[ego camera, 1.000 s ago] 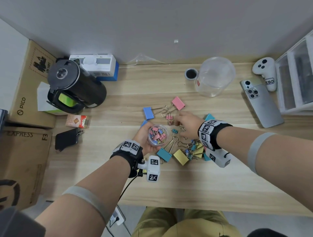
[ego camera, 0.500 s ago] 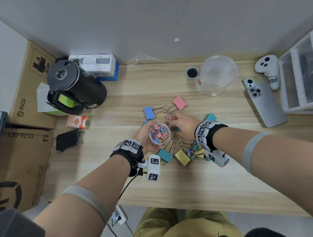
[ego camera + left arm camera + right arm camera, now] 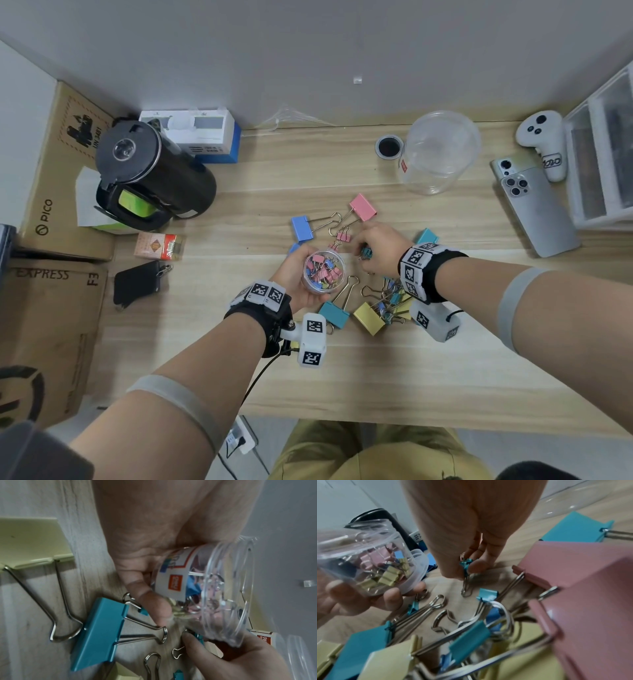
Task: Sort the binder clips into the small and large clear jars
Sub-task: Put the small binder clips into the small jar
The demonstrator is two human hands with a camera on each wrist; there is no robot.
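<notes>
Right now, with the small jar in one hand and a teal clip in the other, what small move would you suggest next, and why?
Probably carry the small teal clip pinched in the right hand over the small jar and drop it in. The left hand holds that jar close beside it, mouth open, already part-filled with small clips.

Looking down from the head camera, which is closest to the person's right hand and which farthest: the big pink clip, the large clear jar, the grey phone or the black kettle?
From the right hand:
1. Large pink binder clip, just beyond the fingers.
2. Large clear plastic jar, farther back, toward the wall.
3. Grey smartphone, far right.
4. Black electric kettle, far left.
</notes>
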